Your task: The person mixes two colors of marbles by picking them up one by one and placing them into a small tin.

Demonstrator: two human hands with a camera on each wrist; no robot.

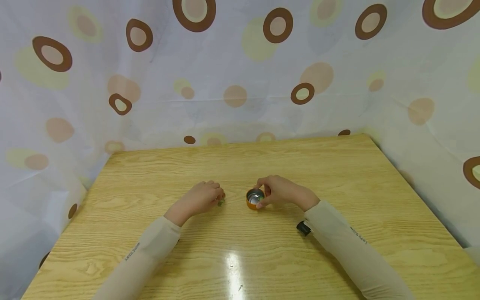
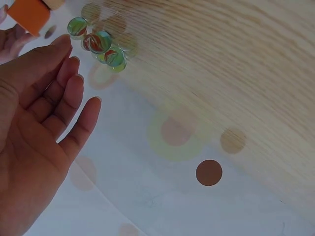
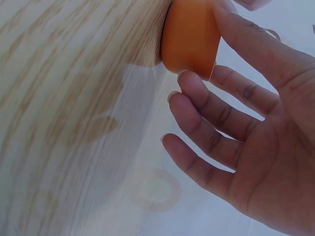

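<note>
A small round orange cup with a shiny metal inside stands on the table, and something greenish shows inside it. My right hand grips it with the thumb at the near rim and a finger at the far rim. In the right wrist view the orange wall of the cup meets the thumb and fingertips; the other fingers are loosely bent. Several clear glass marbles with green and red swirls lie clustered on the table. Beside them is my left hand, fingers loosely bent, thumb tip close by; no marble shows in its grasp.
The wood-grain table extends around both hands. A spotted white cloth hangs behind it and along both sides. Near the right wrist a small black object is partly covered by the sleeve.
</note>
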